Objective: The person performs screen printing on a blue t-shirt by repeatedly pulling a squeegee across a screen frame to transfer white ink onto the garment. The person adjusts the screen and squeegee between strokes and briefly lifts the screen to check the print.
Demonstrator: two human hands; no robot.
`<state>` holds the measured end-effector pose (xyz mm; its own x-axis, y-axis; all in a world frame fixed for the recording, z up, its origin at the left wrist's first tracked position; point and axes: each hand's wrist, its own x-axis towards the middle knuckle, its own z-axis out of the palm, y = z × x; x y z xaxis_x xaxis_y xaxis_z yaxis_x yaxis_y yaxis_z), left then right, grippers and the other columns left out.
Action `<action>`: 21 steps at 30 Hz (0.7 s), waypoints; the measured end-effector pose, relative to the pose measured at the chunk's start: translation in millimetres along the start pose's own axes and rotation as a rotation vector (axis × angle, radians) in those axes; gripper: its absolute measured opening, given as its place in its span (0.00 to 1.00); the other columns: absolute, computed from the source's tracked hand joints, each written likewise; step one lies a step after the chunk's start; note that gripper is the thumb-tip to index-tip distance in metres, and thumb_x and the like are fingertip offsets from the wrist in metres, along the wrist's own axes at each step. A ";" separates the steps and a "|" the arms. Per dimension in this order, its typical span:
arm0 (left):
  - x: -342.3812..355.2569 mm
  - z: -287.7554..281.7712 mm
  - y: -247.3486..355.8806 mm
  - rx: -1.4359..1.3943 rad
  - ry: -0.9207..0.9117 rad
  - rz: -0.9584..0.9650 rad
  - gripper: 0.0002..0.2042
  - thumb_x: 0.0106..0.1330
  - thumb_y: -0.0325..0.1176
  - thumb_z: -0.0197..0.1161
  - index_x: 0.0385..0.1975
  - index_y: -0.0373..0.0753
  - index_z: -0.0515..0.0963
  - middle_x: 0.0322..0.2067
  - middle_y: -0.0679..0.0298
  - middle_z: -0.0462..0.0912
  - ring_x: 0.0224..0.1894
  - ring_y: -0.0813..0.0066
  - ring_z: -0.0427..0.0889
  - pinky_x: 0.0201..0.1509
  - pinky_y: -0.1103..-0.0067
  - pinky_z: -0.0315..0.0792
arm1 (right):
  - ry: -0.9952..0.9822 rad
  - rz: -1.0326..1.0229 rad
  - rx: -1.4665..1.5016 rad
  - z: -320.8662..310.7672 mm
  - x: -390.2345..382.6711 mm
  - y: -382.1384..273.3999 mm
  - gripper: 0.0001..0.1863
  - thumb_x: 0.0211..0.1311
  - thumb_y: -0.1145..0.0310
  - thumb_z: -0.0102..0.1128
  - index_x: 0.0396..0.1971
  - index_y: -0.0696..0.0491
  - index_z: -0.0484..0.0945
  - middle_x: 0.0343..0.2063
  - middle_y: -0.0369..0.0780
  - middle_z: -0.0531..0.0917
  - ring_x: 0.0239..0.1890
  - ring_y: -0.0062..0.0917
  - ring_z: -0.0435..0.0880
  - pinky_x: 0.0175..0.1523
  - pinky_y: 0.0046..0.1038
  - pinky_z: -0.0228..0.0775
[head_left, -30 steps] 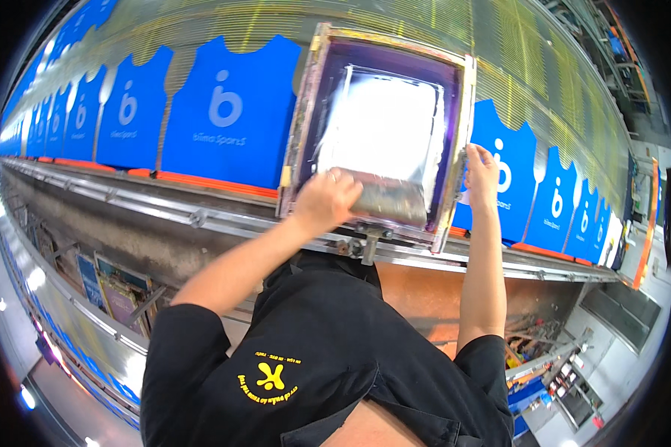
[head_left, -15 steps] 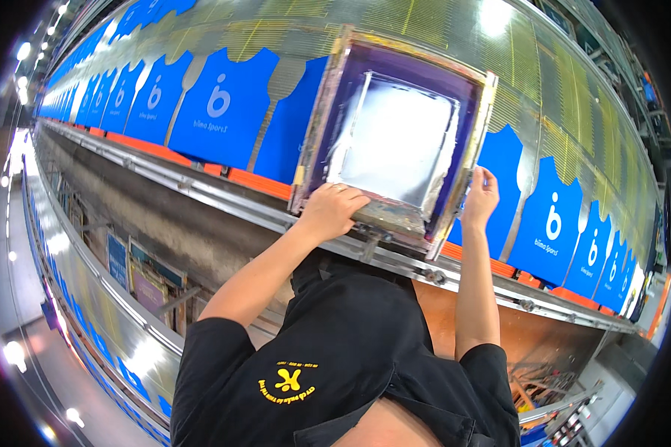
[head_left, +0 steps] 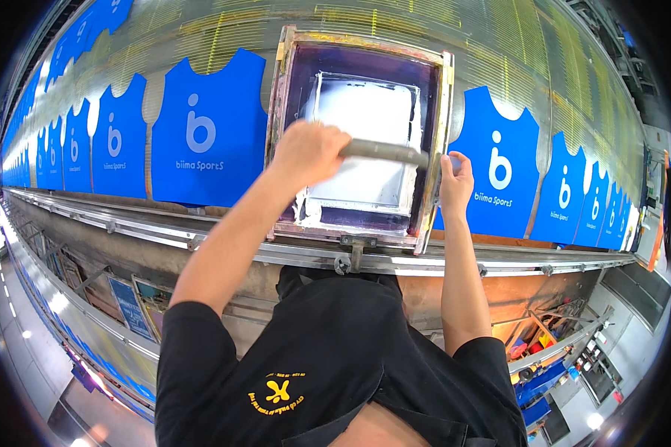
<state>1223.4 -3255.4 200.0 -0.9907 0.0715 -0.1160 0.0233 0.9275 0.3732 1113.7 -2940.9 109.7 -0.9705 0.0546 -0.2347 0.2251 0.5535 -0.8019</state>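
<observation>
Printing frame sits on the long desk, its near end at the desk's near edge. Blue cloth panels line that edge on either side. Within the frame is a white patch, crossed by a bar clenched in the left hand. The right hand, fingers curled, is by the frame's right rim; whether it grips, I cannot tell.
</observation>
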 end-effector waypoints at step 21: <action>163.3 -26.7 -70.6 0.190 -0.062 -0.088 0.20 0.60 0.55 0.75 0.36 0.43 0.87 0.35 0.58 0.90 0.44 0.54 0.89 0.46 0.58 0.81 | -0.325 -0.787 -0.691 84.0 114.8 -162.1 0.22 0.58 0.50 0.78 0.38 0.55 0.87 0.43 0.45 0.90 0.45 0.46 0.87 0.53 0.42 0.77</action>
<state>1056.3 -3319.0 179.2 -0.9800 0.0037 -0.1988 -0.0327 0.9832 0.1794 973.0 -3094.1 166.5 -0.7295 -0.6840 -0.0068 -0.6431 0.6892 -0.3339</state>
